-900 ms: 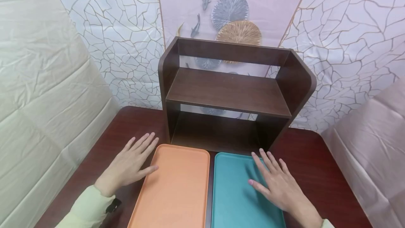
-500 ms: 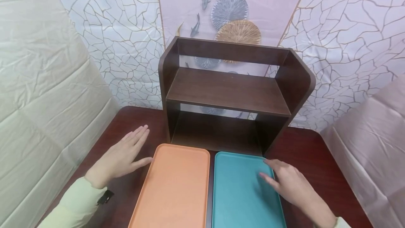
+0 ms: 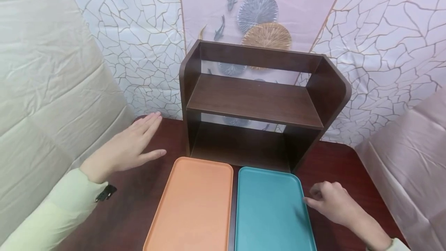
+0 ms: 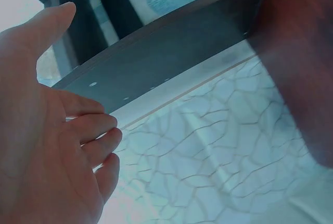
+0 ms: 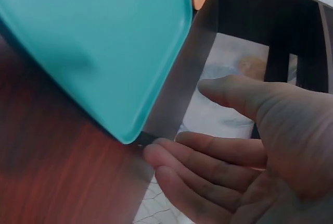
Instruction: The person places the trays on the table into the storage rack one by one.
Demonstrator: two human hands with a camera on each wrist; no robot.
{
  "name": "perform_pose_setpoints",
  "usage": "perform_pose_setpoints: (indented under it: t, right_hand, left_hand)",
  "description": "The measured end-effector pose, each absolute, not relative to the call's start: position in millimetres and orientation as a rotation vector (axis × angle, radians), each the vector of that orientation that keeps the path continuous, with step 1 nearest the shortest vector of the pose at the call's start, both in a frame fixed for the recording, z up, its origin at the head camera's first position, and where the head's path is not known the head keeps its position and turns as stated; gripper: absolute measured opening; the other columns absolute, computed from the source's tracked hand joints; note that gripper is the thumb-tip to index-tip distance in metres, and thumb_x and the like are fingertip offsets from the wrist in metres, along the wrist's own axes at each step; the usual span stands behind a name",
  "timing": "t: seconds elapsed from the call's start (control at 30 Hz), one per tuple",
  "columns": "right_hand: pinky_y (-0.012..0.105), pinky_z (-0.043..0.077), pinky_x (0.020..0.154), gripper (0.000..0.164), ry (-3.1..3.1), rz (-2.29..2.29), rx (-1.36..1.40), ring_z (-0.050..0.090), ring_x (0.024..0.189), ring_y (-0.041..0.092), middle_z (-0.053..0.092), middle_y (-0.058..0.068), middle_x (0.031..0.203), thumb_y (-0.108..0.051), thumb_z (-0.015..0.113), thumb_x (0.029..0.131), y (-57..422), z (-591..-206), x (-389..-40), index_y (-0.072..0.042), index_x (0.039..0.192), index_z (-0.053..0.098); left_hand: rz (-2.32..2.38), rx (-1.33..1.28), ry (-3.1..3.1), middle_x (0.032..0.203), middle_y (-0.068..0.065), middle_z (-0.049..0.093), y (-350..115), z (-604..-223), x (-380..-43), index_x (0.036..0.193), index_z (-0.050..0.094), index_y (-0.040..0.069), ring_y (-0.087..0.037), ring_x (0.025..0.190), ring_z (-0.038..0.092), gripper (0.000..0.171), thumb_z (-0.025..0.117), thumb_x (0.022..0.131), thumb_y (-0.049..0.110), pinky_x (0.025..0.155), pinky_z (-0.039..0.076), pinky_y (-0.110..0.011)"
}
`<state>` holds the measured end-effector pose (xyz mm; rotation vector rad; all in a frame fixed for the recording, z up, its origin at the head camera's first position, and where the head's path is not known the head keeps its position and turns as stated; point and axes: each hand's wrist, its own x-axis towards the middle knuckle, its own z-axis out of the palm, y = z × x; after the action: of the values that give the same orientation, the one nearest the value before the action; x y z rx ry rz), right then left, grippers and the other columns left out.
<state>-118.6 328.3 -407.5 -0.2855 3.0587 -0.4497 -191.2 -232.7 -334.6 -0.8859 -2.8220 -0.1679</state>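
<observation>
My left hand (image 3: 127, 146) is held up left of the orange tray (image 3: 193, 204), thumb apart from its straight fingers and nothing in it. In the left wrist view, the palm of that hand (image 4: 52, 140) faces the side of the dark wooden shelf (image 4: 171, 52). Near the right edge of the teal tray (image 3: 273, 208) is my right hand (image 3: 332, 202), fingers loosely bent. The right wrist view shows that hand (image 5: 244, 151) holding nothing, close to a corner of the teal tray (image 5: 119, 41). Whether it touches the tray is unclear.
A brown two-tier shelf unit (image 3: 256, 98) stands behind both trays on the dark red table (image 3: 332, 169). Patterned cloth (image 3: 146, 38) hangs at the back. Plain pale cloth (image 3: 45, 88) closes the left side, and more cloth (image 3: 411, 150) the right. A black clip-like item (image 3: 106, 193) is at my left cuff.
Both hands have drawn outward from over the trays. My left hand has gone left and up; my right hand has moved right, its spread fingers now bent. The trays and shelf stay put.
</observation>
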Motion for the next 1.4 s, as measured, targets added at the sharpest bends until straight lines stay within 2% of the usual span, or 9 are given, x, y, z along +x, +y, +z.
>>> perform_pose_setpoints:
  t: [0.07,0.23,0.5,0.7,0.9,1.03,1.4]
  right_hand:
    - [0.031,0.058,0.058,0.02,3.021,-0.453,-0.241,0.066,0.067,0.01,0.076,0.0,0.076,-0.024,0.087,0.084,332,-409,-118,-0.007,0.085,0.078]
    - [0.024,0.045,0.054,0.018,2.933,-0.474,-0.17,0.054,0.062,0.008,0.066,-0.006,0.068,-0.026,0.085,0.086,338,-419,-117,-0.015,0.076,0.075]
    - [0.026,0.05,0.057,0.021,2.802,-0.572,-0.071,0.061,0.064,0.011,0.069,-0.002,0.066,-0.026,0.084,0.088,345,-436,-115,-0.012,0.076,0.076]
    - [0.031,0.053,0.062,0.022,2.745,-0.597,0.014,0.063,0.064,0.015,0.068,0.001,0.064,-0.025,0.083,0.089,347,-443,-112,-0.01,0.075,0.075]
    - [0.03,0.052,0.058,0.023,2.666,-0.7,0.051,0.065,0.063,0.017,0.069,0.003,0.064,-0.023,0.084,0.089,351,-453,-111,-0.008,0.074,0.075]
    - [0.032,0.056,0.055,0.024,2.61,-0.775,0.037,0.066,0.061,0.018,0.069,0.004,0.064,-0.022,0.083,0.089,355,-458,-111,-0.005,0.074,0.075]
    - [0.036,0.063,0.058,0.025,2.525,-0.934,0.031,0.069,0.061,0.018,0.072,0.006,0.065,-0.02,0.082,0.09,358,-467,-112,-0.002,0.076,0.076]
  left_hand:
    - [-0.167,-0.9,-2.815,0.173,-0.026,0.025,-231,-323,-195,0.164,0.022,-0.008,-0.043,0.162,0.025,0.094,0.065,0.102,0.049,0.132,0.025,-0.06]
    - [-0.171,-0.896,-2.789,0.174,-0.025,0.021,-229,-296,-205,0.166,0.018,-0.006,-0.043,0.162,0.023,0.096,0.064,0.102,0.049,0.133,0.023,-0.06]
    - [-0.141,-0.857,-2.739,0.175,-0.025,0.021,-220,-252,-215,0.167,0.017,-0.005,-0.041,0.164,0.02,0.096,0.064,0.102,0.049,0.134,0.02,-0.058]
    - [-0.112,-0.872,-2.711,0.177,-0.022,0.015,-206,-227,-224,0.168,0.01,-0.001,-0.04,0.165,0.017,0.097,0.059,0.104,0.052,0.135,0.017,-0.056]
    - [-0.087,-0.895,-2.673,0.176,-0.024,0.016,-192,-213,-232,0.168,0.012,-0.004,-0.04,0.165,0.016,0.093,0.057,0.106,0.049,0.136,0.016,-0.054]
    - [-0.066,-0.907,-2.66,0.176,-0.025,0.015,-184,-207,-238,0.167,0.011,-0.004,-0.04,0.165,0.015,0.091,0.055,0.107,0.047,0.137,0.015,-0.053]
    - [0.004,-0.903,-2.648,0.177,-0.022,0.012,-161,-203,-257,0.167,0.01,-0.006,-0.037,0.166,0.011,0.091,0.052,0.108,0.049,0.138,0.012,-0.05]
